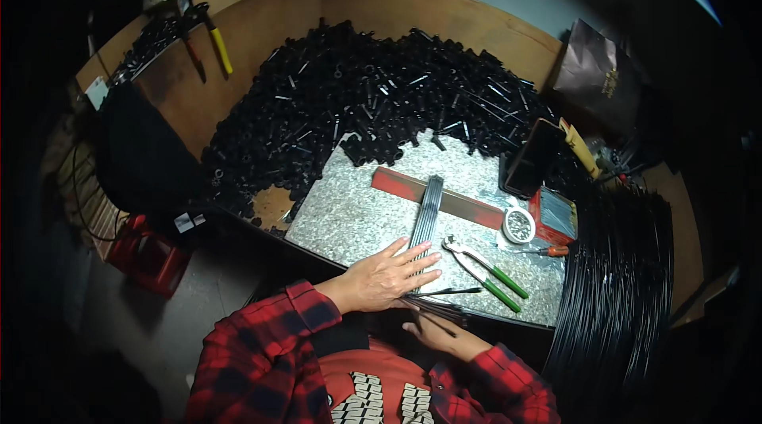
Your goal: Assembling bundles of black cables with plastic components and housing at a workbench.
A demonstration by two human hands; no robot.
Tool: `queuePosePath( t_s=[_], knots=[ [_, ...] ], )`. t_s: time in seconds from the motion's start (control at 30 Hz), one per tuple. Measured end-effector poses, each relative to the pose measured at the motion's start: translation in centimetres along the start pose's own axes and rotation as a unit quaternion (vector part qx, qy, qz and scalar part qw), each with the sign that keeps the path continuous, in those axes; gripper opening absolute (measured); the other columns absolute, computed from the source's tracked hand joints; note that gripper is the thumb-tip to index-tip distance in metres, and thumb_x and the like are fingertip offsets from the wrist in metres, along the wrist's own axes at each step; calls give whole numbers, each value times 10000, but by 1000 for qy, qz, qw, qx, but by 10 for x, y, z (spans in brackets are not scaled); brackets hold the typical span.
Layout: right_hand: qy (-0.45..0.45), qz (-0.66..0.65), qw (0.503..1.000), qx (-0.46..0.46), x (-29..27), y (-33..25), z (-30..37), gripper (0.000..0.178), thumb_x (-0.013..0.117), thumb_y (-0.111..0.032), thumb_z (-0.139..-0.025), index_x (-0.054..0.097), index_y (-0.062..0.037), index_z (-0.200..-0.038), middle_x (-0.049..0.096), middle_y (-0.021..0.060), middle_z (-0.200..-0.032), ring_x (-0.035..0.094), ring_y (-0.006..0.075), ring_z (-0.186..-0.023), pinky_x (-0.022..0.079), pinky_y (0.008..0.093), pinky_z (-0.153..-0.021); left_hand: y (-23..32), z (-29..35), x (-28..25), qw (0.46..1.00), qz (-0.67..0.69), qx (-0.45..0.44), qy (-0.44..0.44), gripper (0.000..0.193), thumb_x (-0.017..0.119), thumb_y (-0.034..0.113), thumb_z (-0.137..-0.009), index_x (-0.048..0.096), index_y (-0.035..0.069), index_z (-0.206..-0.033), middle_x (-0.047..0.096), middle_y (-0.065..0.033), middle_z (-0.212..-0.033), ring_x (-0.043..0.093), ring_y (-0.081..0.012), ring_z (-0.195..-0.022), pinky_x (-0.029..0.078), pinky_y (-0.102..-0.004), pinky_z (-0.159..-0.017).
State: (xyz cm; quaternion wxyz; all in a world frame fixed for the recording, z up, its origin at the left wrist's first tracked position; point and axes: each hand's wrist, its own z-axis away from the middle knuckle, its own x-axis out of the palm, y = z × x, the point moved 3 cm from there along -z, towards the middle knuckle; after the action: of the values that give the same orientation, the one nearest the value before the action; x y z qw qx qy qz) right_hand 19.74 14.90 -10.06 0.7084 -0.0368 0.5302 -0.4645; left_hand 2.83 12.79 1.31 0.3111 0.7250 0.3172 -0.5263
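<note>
My left hand [385, 275] lies with fingers stretched and spread across the near end of a row of thin black rods [429, 206]. The row's far end rests over a red-and-dark flat bar [389, 182] on a speckled stone slab [325, 217]. Lower and to the right, my right hand [444, 338] is closed around another bunch of thin black rods [432, 309] at the slab's near edge, its fingers partly hidden. End-cutting pliers [484, 273] with green handles lie on the slab just right of my left hand.
Black tubular parts [381, 90] are heaped behind the slab. Long black rods [611, 281] hang over the right side. Near them are a white round dish [518, 225], a red box [554, 216], an orange-handled screwdriver [553, 251] and a phone [528, 158]. A wooden wall [452, 7] surrounds the heap.
</note>
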Motion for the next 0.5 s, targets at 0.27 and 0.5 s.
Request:
queuePosePath(
  t_s=[0.27, 0.5],
  knots=[
    [-30, -9, 992, -120, -99, -68, 76, 297, 628, -212, -867, 618, 15, -1058, 654, 197, -948, 641, 328, -853, 497, 366, -757, -4, 0, 19, 988, 103, 29, 114, 855, 661, 505, -747, 380, -23, -1358, 282, -195, -1469, 176, -304, -1407, 165, -474, -1132],
    [322, 546, 751, -185, -152, -153, 100, 427, 650, -470, -827, 690, -45, -823, 667, 103, -704, 602, 198, -541, 455, 294, -508, -2, 12, 12, 988, 70, -19, 140, 1020, 755, 517, -610, 363, -79, -1339, 285, -223, -1457, 205, -326, -1394, 193, -459, -1129]
  ],
)
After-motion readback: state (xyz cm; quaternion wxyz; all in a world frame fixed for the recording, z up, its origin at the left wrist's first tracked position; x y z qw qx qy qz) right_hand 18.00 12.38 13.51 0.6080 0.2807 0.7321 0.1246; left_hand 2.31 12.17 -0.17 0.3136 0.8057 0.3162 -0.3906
